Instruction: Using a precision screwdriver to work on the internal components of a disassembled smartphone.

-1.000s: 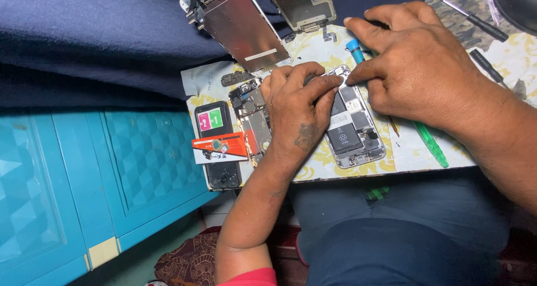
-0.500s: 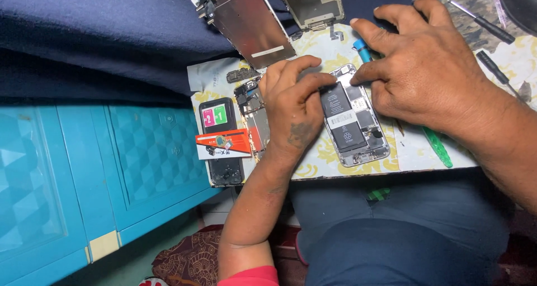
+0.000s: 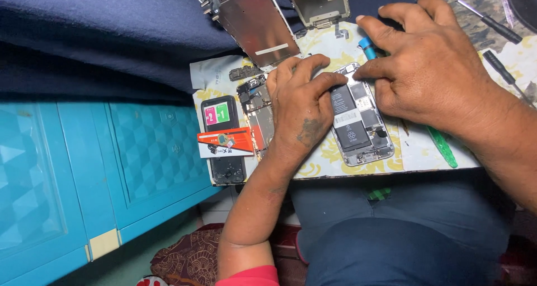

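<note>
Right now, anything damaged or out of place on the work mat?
Nothing damaged. Both hands, left and right, rest on the opened phone; two detached screen panels lie partly off the mat onto dark cloth.

Screwdrivers (image 3: 492, 26) right, screens (image 3: 254, 20) above
</note>
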